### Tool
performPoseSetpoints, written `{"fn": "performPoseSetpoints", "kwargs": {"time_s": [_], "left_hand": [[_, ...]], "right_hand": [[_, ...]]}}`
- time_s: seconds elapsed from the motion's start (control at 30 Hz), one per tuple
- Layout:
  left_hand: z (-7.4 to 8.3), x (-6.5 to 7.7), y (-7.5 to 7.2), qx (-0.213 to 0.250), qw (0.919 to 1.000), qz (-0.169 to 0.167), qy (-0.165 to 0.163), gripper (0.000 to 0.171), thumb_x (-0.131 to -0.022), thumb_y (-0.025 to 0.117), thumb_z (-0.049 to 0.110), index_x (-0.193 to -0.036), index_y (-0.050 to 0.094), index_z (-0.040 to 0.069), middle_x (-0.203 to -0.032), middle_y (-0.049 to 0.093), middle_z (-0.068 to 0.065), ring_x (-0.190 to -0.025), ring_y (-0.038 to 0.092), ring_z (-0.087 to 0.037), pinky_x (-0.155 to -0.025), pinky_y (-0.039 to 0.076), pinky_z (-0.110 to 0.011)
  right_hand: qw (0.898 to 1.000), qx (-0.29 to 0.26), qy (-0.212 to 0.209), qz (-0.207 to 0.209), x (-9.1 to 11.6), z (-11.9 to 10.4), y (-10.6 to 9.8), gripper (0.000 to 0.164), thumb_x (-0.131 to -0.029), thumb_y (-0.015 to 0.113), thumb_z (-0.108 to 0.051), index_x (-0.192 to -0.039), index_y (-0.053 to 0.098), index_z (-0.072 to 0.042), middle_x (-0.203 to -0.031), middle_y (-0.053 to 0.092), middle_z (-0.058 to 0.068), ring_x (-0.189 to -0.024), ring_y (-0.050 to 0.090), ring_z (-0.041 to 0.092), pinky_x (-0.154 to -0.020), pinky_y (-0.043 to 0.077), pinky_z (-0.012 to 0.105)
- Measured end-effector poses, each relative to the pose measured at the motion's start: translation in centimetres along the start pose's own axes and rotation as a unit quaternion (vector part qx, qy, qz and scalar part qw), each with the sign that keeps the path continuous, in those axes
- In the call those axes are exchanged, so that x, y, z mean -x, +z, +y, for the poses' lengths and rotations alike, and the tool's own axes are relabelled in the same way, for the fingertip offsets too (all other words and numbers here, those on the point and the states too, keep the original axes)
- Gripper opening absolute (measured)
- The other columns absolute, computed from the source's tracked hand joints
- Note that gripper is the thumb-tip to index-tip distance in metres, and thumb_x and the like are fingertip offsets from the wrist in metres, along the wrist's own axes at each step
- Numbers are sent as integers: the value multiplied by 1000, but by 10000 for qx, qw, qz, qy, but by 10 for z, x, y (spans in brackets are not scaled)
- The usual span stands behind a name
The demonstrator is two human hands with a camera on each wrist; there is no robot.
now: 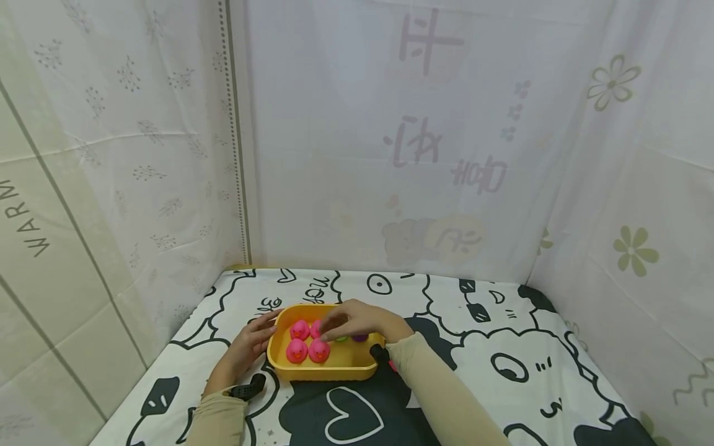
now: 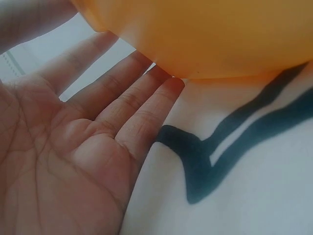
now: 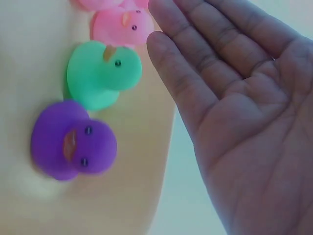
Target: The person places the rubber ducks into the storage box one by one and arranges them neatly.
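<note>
A yellow plastic basin [image 1: 329, 374] holds several pink rubber ducks [image 1: 297, 351] in its left half. My left hand [image 1: 252, 344] rests its fingers, fairly straight, against the basin's left side; the left wrist view shows the fingertips touching the yellow wall [image 2: 210, 39]. Over the basin reaches my right hand [image 1: 359, 320], its fingertips beside the pink ducks and partly covering one. The right wrist view shows its fingers extended near a pink duck [image 3: 117, 27], with a green duck [image 3: 95, 76] and a purple duck [image 3: 93, 144] in a row. The right thumb is hidden there.
A black-and-white cartoon cloth [image 1: 502, 371] covers the table under the basin. Printed curtains [image 1: 334, 155] hang behind and on both sides. A black wrist strap [image 1: 249, 388] sits on the left wrist. Something small and pink shows beside the right sleeve.
</note>
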State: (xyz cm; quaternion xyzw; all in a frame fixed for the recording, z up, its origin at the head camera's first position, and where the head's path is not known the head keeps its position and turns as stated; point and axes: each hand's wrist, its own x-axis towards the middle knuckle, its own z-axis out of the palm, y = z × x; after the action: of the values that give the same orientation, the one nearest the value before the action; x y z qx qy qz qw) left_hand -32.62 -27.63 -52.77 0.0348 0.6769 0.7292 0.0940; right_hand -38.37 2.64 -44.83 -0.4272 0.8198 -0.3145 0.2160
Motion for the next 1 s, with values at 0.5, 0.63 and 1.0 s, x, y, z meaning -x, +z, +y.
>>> {"fn": "performPoseSetpoints", "kwargs": {"time_s": [0.5,0.63,1.0], "left_hand": [[-4,3,1,49,10000,68,-26,65,-97,58,23,-157,35,11,-156,36,-23,-129,55,-31,-99,51,-30],[-4,2,2,58,10000,75,20,64,-98,57,22,-157,35,11,-156,36,-24,-128,55,-31,-98,51,-30],[2,2,4,41,9999,95,43,63,-98,56,20,-157,34,9,-155,36,-25,-124,58,-26,-96,52,-28]], "right_hand": [[9949,-232,-199,966,54,30,-13,38,-95,67,-41,-121,73,-14,-111,71,-12,-101,66,7,-90,54,28],[9862,-654,-395,1466,77,42,-15,33,-96,67,-31,-121,71,-9,-116,72,1,-107,67,14,-93,55,31],[9683,-1097,117,2240,146,85,-9,25,-96,69,-28,-120,70,-21,-118,71,3,-108,67,19,-92,55,31]]}}
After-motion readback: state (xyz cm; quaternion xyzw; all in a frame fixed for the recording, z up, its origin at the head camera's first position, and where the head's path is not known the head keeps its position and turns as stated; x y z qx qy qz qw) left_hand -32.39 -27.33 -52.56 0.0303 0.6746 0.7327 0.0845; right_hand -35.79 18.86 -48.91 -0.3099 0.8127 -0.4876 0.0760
